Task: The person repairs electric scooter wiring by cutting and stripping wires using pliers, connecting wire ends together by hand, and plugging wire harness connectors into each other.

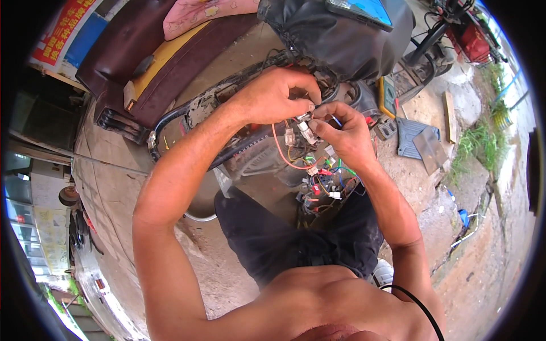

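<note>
Out in front of me, my left hand and my right hand meet over the frame of a vehicle, fingertips close together. Between them is a white plastic wire connector, pinched by my right thumb and fingers. My left thumb and forefinger close on the upper end of the same connector, partly hidden by the fingers. A pink wire loops down beside it, and a second pale connector dangles to the left. Below hangs a tangled wiring harness with several coloured wires and white and red plugs.
A black seat carries a phone beyond my hands. The black tubular frame curves at left, before a brown sofa. To the right are a yellow-edged meter, a grey mat and a flat plate.
</note>
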### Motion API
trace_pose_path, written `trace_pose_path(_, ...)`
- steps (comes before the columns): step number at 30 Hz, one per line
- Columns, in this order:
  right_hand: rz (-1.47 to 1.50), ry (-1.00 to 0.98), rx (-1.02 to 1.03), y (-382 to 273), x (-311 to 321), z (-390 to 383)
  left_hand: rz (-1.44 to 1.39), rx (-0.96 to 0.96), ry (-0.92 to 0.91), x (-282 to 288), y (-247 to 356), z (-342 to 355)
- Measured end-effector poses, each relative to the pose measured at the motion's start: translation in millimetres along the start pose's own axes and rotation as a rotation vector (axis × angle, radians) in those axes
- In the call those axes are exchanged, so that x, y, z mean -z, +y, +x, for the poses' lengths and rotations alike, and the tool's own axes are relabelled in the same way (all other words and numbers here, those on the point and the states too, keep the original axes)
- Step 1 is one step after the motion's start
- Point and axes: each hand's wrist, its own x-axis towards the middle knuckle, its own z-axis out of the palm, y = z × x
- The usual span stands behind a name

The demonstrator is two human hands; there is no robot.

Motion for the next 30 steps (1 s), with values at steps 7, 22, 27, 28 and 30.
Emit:
trace_pose_path(7,-0.086,0.018,-0.007,1,-4,1,0.118,-0.145,-0.028,0,1,-1)
trace_pose_path(22,0.016,-0.146,-0.206,-32,18,0,0.232,-0.305,0.058,-12,6,-8)
trace_pose_path(27,-0.007,-0.151,-0.164,-30,18,2,0.295,-0.266,0.111,-14,8,-7)
trace_pose_path(28,-0.031,-0.147,-0.127,-27,17,3,0.286,-0.243,0.135,-15,7,-7)
trace_pose_path(30,-0.056,-0.128,-0.095,-24,15,4,0.278,-0.219,0.157,-14,6,-6)
